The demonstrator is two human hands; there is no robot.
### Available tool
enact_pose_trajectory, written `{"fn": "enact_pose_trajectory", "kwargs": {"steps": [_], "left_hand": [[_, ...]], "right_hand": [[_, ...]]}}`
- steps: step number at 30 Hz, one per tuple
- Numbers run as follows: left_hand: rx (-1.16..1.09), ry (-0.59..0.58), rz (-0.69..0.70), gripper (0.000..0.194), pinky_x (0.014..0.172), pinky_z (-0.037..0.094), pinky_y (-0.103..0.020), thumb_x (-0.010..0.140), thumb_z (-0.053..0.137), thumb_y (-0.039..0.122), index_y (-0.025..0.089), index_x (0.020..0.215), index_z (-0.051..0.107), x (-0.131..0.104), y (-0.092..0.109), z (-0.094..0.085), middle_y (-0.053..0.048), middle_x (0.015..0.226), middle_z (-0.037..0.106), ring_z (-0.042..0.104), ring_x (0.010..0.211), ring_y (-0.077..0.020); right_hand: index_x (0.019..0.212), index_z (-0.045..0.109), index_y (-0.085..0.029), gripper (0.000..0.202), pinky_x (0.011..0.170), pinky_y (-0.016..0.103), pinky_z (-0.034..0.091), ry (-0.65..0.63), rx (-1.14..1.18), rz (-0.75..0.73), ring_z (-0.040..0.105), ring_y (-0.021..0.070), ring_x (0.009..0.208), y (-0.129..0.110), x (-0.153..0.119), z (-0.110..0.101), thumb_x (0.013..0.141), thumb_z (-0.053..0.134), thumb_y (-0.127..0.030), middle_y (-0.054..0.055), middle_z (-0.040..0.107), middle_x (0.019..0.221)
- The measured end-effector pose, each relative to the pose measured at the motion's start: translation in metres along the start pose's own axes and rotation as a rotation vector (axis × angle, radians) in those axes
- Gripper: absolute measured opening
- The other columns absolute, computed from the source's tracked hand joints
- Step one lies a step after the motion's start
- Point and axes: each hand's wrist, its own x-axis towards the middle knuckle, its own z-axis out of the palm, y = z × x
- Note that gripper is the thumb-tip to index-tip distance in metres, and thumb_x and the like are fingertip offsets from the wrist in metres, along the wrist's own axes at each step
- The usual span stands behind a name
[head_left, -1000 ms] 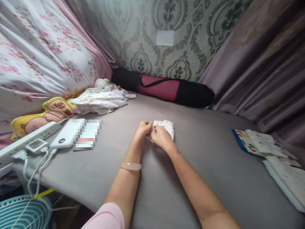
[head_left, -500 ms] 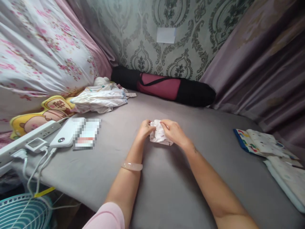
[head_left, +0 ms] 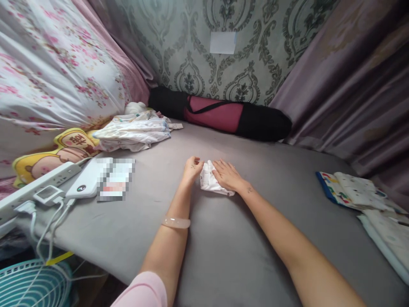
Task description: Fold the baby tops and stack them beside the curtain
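Note:
A small white cloth (head_left: 208, 178) with a sparse dark print lies folded into a compact bundle on the grey bed sheet (head_left: 153, 238). My right hand (head_left: 226, 172) rests flat across its right part, fingers stretched out and a little apart, covering some of it. At the cloth's upper left edge is my left hand (head_left: 192, 168), its fingers curled and its thumb and fingertips pinched at that edge. The exact grip of the left fingertips is partly hidden. A pale bangle (head_left: 176, 223) circles my left forearm.
Crumpled printed clothes (head_left: 134, 130) lie far left, near a yellow cushion (head_left: 47, 160). Closer are a power strip (head_left: 60, 177), a power bank (head_left: 91, 177) and cables. Folded cloths (head_left: 354, 189) sit at right. A long black-and-maroon bag (head_left: 214, 114) lies along the wall.
My right hand has gone from pinching the cloth's top to lying flat on it. My left hand has shifted slightly left, to the edge. The cloth looks flatter and neater.

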Motion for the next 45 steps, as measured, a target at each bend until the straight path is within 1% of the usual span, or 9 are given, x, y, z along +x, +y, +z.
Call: {"fn": "enact_pose_trajectory", "kwargs": {"steps": [6, 10, 15, 20, 24, 29, 37, 42, 45], "left_hand": [[0.003, 0.000, -0.017, 0.029, 0.070, 0.047, -0.024, 0.081, 0.059, 0.028, 0.011, 0.104, 0.064, -0.004, 0.005, -0.007, -0.010, 0.090, 0.067, 0.063, 0.079, -0.0156], [0.091, -0.053, -0.005, 0.016, 0.057, 0.041, -0.021, 0.079, 0.058, 0.027, 0.013, 0.076, 0.065, -0.012, 0.016, -0.014, -0.003, 0.066, 0.062, 0.056, 0.059, -0.0123], [0.213, -0.375, -0.050, 0.024, 0.044, 0.028, -0.021, 0.076, 0.059, 0.023, 0.015, 0.053, 0.058, -0.026, 0.033, -0.028, 0.002, 0.043, 0.049, 0.041, 0.041, -0.0090], [0.247, -0.628, -0.035, 0.017, 0.043, 0.030, -0.020, 0.064, 0.071, 0.025, 0.015, 0.052, 0.063, -0.032, 0.039, -0.044, 0.000, 0.047, 0.057, 0.046, 0.045, -0.0100], [0.249, -0.800, 0.003, 0.015, 0.043, 0.031, -0.020, 0.053, 0.079, 0.026, 0.017, 0.053, 0.067, -0.032, 0.038, -0.051, 0.000, 0.049, 0.060, 0.046, 0.046, -0.0099], [0.199, -0.836, -0.057, 0.018, 0.044, 0.031, -0.019, 0.044, 0.082, 0.022, 0.019, 0.051, 0.066, -0.032, 0.034, -0.050, 0.003, 0.046, 0.058, 0.047, 0.045, -0.0097], [0.218, -0.943, -0.107, 0.012, 0.041, 0.030, -0.019, 0.053, 0.077, 0.026, 0.018, 0.059, 0.070, -0.033, 0.029, -0.059, -0.002, 0.053, 0.064, 0.049, 0.045, -0.0108], [0.232, -0.899, -0.094, 0.012, 0.042, 0.034, -0.019, 0.057, 0.074, 0.026, 0.017, 0.057, 0.067, -0.033, 0.031, -0.062, -0.002, 0.056, 0.066, 0.051, 0.046, -0.0110], [0.198, -0.699, -0.070, 0.015, 0.044, 0.036, -0.019, 0.067, 0.068, 0.027, 0.016, 0.057, 0.062, -0.027, 0.027, -0.057, 0.000, 0.052, 0.061, 0.049, 0.045, -0.0097]], "right_hand": [[0.152, 0.029, -0.015, 0.061, 0.118, 0.051, 0.009, 0.069, -0.047, -0.068, 0.014, 0.0243, 0.147, -0.007, -0.012, -0.011, 0.098, 0.025, -0.044, 0.010, 0.023, 0.159], [0.153, 0.025, -0.014, 0.062, 0.119, 0.047, 0.007, 0.088, -0.049, -0.101, 0.013, 0.0229, 0.148, -0.020, -0.020, -0.004, 0.098, 0.027, -0.044, 0.009, 0.022, 0.159], [0.153, 0.025, -0.013, 0.061, 0.119, 0.045, 0.004, 0.069, 0.024, -0.071, 0.014, 0.0217, 0.148, -0.021, -0.018, 0.011, 0.099, 0.023, -0.040, 0.008, 0.021, 0.159], [0.149, 0.036, -0.017, 0.057, 0.118, 0.040, 0.018, 0.099, 0.304, -0.067, 0.025, 0.0166, 0.144, -0.006, -0.014, 0.005, 0.099, 0.017, -0.038, 0.007, 0.034, 0.155], [0.146, 0.042, -0.017, 0.055, 0.118, 0.039, 0.018, 0.092, 0.282, -0.052, 0.027, 0.0165, 0.144, -0.005, -0.015, 0.003, 0.098, 0.021, -0.036, 0.007, 0.037, 0.154], [0.147, 0.039, -0.020, 0.055, 0.118, 0.040, 0.016, 0.066, 0.204, -0.056, 0.024, 0.0165, 0.145, -0.011, -0.017, 0.006, 0.099, 0.020, -0.037, 0.005, 0.033, 0.155], [0.151, 0.030, -0.012, 0.059, 0.120, 0.039, 0.009, 0.100, 0.005, -0.081, 0.016, 0.0191, 0.147, -0.017, -0.023, 0.010, 0.099, 0.019, -0.039, 0.008, 0.024, 0.159], [0.151, 0.030, -0.013, 0.058, 0.119, 0.046, 0.007, 0.116, -0.038, -0.099, 0.015, 0.0227, 0.147, -0.034, -0.031, 0.009, 0.100, 0.022, -0.040, 0.010, 0.023, 0.159], [0.150, 0.032, -0.013, 0.057, 0.119, 0.048, 0.007, 0.146, -0.059, -0.131, 0.015, 0.0240, 0.147, -0.046, -0.035, 0.016, 0.100, 0.024, -0.038, 0.011, 0.024, 0.158]]}}
